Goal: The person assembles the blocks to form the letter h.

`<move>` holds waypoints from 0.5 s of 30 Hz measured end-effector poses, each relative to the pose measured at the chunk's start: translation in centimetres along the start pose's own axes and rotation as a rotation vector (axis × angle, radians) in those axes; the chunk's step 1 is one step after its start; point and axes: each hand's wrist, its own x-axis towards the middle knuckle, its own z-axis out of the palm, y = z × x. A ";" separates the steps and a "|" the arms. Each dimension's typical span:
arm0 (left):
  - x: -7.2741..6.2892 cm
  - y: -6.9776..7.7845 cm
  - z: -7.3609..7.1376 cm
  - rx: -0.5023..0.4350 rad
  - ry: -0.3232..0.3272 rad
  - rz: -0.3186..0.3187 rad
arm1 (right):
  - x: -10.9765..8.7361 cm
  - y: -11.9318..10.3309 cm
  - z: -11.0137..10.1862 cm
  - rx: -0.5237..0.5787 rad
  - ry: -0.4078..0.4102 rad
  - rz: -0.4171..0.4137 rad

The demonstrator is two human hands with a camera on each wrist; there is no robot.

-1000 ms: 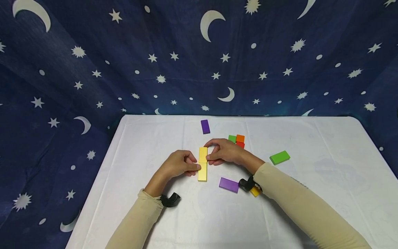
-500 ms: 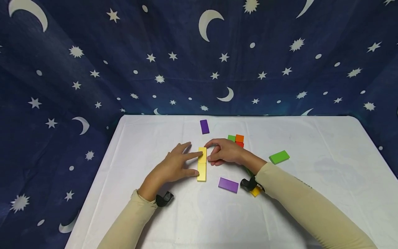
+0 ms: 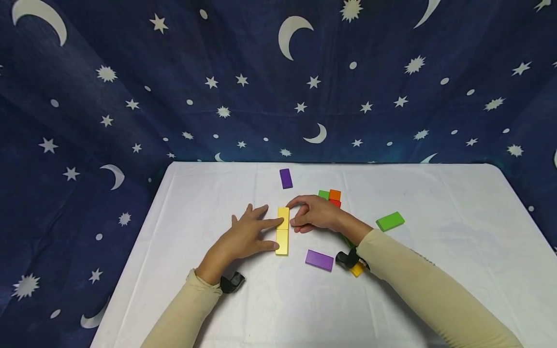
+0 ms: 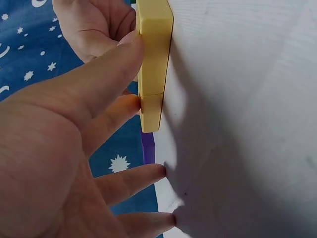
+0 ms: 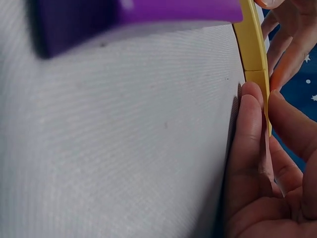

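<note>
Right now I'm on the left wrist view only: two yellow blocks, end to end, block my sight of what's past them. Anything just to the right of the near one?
Observer: Yes. In the head view, a light purple rectangular block lies to the right of the near yellow block, with a gap between.

Operator: Anything orange just beyond the right hand?

Observer: A small orange block sits on the table beyond the right hand.

Operator: And around the right wrist?

Observer: A yellow-orange block there, partly hidden by the black wrist camera; I can't see its full shape.
</note>
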 end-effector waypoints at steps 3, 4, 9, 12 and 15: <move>0.1 0.0 0.0 -0.001 0.003 -0.005 | 0.1 0.1 -0.1 0.014 -0.008 0.009; 0.1 0.0 0.1 -0.002 0.004 -0.008 | 0.2 0.2 -0.1 0.018 -0.012 0.009; 0.3 0.0 0.0 0.002 0.001 -0.017 | 0.6 0.1 -0.3 0.052 -0.029 0.027; 0.3 0.1 0.0 0.028 0.001 -0.024 | 0.8 0.0 -0.5 0.072 -0.038 0.044; 0.3 0.2 0.0 0.065 0.004 -0.032 | 1.0 0.0 -0.6 0.084 -0.046 0.060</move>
